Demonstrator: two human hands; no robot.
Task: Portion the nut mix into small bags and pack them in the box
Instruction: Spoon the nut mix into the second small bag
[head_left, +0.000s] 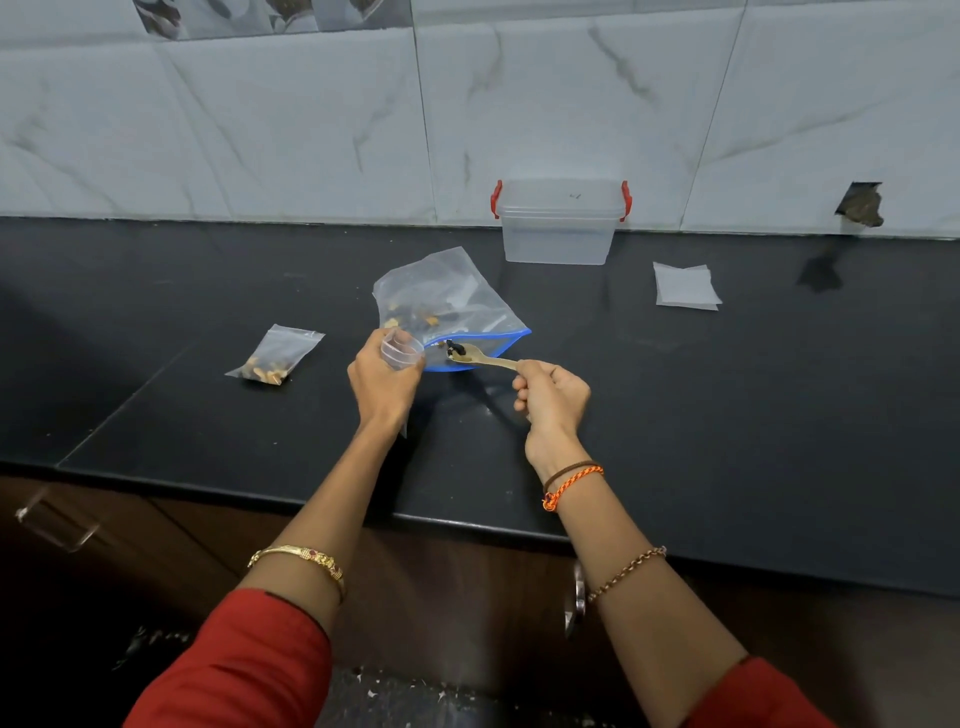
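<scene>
One black countertop (727, 415), marble-tiled wall (260, 130)

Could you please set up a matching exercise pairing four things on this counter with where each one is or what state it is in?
Things:
1. clear box
2. filled small bag
3. wooden spoon
4. empty small bags

Places or states:
A. lying alone on the counter, left of the hands
B. stacked flat to the right of the box
C. standing against the tiled wall, lid on
D. held by the right hand, its bowl loaded at the mouth of the large bag

Pairs: 1-C, 2-A, 3-D, 4-B
</scene>
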